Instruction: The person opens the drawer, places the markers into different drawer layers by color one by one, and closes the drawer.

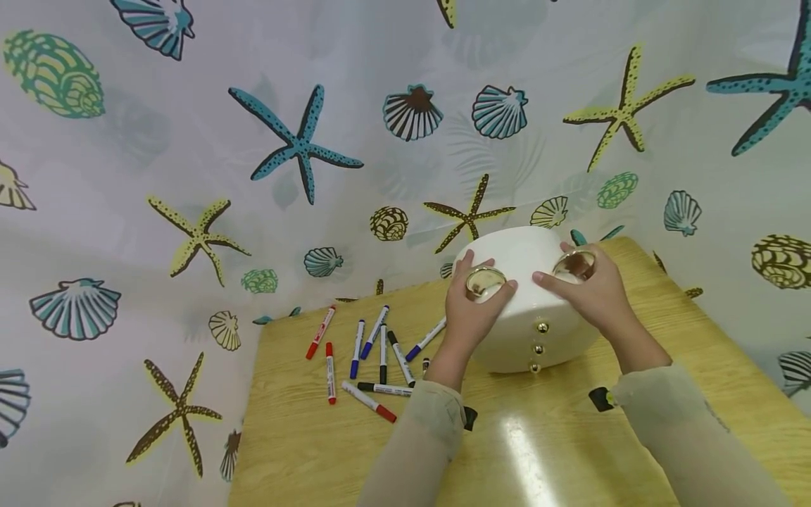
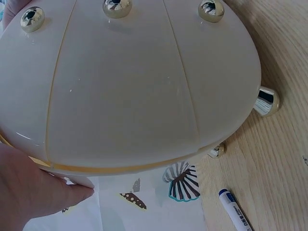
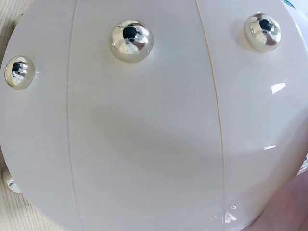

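Note:
A glossy white rounded box (image 1: 510,348) with three drawer fronts stands on the table, each front bearing a round gold knob (image 3: 131,41). Two gold-rimmed round pieces rise from its top. My left hand (image 1: 469,310) grips around the left gold-rimmed piece (image 1: 485,280), thumb pointing inward over the white top. Around the right gold-rimmed piece (image 1: 575,265), my right hand (image 1: 595,292) holds in the same way. The left wrist view shows thin seams between the drawers and shiny gold feet (image 2: 267,102) against the tabletop.
Several markers with red, blue and black caps lie scattered left of the box, among them a red-capped marker (image 1: 331,373) and a blue-capped marker (image 1: 426,339). A wood-grain table (image 1: 298,436) carries everything. Behind it hangs a white curtain (image 1: 355,56) printed with starfish and shells.

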`<move>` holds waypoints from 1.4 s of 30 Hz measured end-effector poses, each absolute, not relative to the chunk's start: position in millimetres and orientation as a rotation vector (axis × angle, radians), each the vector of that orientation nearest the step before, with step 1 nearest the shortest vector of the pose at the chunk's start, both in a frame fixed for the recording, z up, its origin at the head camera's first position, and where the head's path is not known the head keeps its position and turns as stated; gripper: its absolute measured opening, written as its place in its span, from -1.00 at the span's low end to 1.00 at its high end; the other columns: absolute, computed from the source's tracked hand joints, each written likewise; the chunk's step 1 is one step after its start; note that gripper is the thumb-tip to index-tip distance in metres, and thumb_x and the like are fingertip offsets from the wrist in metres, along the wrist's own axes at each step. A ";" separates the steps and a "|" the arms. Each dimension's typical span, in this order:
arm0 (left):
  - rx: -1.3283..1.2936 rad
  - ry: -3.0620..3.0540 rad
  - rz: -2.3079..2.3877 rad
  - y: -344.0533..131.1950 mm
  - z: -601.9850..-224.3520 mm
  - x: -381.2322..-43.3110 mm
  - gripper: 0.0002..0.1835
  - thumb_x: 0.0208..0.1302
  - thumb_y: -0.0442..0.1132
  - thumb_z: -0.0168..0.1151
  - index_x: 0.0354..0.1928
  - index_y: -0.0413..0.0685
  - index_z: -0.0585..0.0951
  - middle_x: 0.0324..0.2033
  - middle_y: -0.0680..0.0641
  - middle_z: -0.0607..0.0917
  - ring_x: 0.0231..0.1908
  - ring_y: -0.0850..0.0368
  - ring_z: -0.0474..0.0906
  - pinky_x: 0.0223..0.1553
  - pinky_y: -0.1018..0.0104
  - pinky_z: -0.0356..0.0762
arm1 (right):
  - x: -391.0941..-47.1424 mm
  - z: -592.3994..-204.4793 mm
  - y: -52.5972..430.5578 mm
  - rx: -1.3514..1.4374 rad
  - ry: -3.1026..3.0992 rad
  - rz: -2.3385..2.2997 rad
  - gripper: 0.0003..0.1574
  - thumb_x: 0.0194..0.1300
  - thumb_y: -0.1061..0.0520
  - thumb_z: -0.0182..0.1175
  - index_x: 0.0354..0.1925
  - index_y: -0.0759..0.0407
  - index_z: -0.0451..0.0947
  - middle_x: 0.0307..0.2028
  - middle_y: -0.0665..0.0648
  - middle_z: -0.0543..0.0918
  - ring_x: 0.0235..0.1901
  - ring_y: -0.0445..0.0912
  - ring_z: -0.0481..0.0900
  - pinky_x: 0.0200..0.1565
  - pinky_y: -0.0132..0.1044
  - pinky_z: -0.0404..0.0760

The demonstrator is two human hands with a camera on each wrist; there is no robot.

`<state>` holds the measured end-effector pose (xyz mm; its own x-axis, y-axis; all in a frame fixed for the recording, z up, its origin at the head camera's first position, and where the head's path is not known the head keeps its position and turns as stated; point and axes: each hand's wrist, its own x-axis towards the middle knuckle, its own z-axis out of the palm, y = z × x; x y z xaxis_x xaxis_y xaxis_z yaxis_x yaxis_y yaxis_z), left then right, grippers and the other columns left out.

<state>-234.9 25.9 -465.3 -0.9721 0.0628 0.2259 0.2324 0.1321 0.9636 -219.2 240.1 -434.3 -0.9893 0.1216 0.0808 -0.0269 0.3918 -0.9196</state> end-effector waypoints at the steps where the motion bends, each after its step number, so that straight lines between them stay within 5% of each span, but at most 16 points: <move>1: -0.297 -2.260 -1.969 25.7 -465.5 -234.6 -0.55 0.02 0.18 0.46 -0.01 0.33 0.65 0.47 0.24 0.20 0.55 0.11 -0.17 0.51 -0.11 -0.22 | -218.8 -434.5 240.0 -0.092 -2.508 1.654 -0.16 0.05 -0.29 0.44 0.05 0.11 0.29 0.46 0.02 0.28 0.41 0.07 0.28 0.20 -0.07 0.39; 7: -0.280 -2.252 -1.965 24.9 -466.5 -230.8 -0.51 0.01 0.17 0.47 0.03 0.33 0.65 0.48 0.23 0.20 0.55 0.13 -0.16 0.51 -0.11 -0.20 | -216.6 -436.6 238.9 -0.096 -2.520 1.623 -0.14 0.04 -0.31 0.43 0.09 0.09 0.29 0.45 -0.01 0.29 0.30 0.02 0.34 0.02 -0.22 0.39; 16: -0.305 -2.252 -1.943 22.2 -468.5 -223.2 -0.50 0.04 0.16 0.46 0.06 0.34 0.63 0.48 0.18 0.20 0.55 0.06 -0.16 0.49 -0.22 -0.24 | -210.9 -439.2 236.6 -0.140 -2.542 1.604 0.04 0.01 -0.37 0.42 0.30 0.04 0.28 0.30 0.03 0.41 0.23 0.01 0.38 0.04 -0.25 0.40; 32: -0.331 -2.227 -1.954 22.9 -472.5 -218.7 -0.50 0.04 0.12 0.47 0.06 0.25 0.64 0.47 0.15 0.22 0.55 0.06 -0.16 0.51 -0.15 -0.23 | -202.6 -442.0 237.0 -0.116 -2.523 1.630 -0.15 0.05 -0.34 0.42 0.08 0.09 0.31 0.44 -0.04 0.31 0.36 0.02 0.33 0.07 -0.31 0.38; 42: -0.335 -2.187 -1.976 24.0 -467.1 -218.6 -0.48 0.04 -0.05 0.50 0.10 0.09 0.64 0.48 0.05 0.23 0.55 -0.01 -0.16 0.51 -0.13 -0.28 | -204.0 -437.3 238.6 -0.141 -2.531 1.599 0.05 0.04 -0.35 0.41 0.35 0.04 0.27 0.23 0.04 0.45 0.11 -0.08 0.38 -0.12 -0.44 0.42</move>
